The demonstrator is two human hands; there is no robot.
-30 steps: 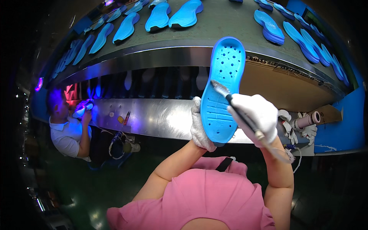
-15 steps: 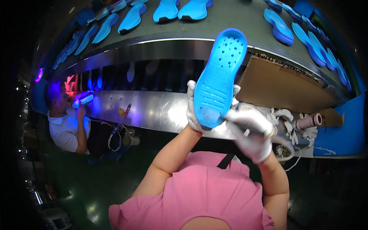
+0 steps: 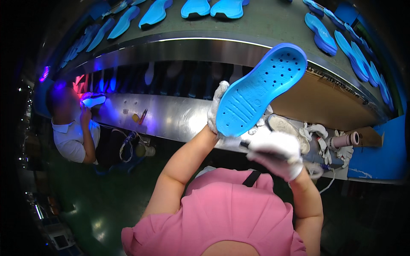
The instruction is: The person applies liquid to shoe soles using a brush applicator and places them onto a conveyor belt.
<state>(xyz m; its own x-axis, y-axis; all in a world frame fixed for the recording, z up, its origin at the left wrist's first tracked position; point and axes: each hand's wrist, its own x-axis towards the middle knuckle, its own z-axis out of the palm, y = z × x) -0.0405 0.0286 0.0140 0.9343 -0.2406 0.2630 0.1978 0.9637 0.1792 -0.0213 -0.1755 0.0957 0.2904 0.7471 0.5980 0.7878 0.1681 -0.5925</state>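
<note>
pictured at a metal ledge (image 3: 179,119) beneath a dark green belt (image 3: 265,25): holding up a blue sole (image 3: 252,94) in the white-gloved left hand (image 3: 216,109), with fingers closed around the lower half, thumb side along the left edge and fingertips just showing at the right edge. raised in the air, upper face to the camera, with long axis running from lower left to upper right, punched holes at the far end and ridges toward the near one.

seen from the fingers of the white-gloved right hand (image 3: 276,155): lower end of the sole just up and to the left, perforated end farther off, up and slightly right. touched by the left hand, the nearer of the two; apart from the right. blurred at the right, with fingers apparently curled around a brush (image 3: 244,144), dark near the grip and pale at the tip. pointed left, close under the sole's lower end; too smeared to tell whether touching.

also in view, beyond: more blue soles (image 3: 153,13) on the belt, and, at left, a seated co-worker (image 3: 70,138) under purple light.
</note>
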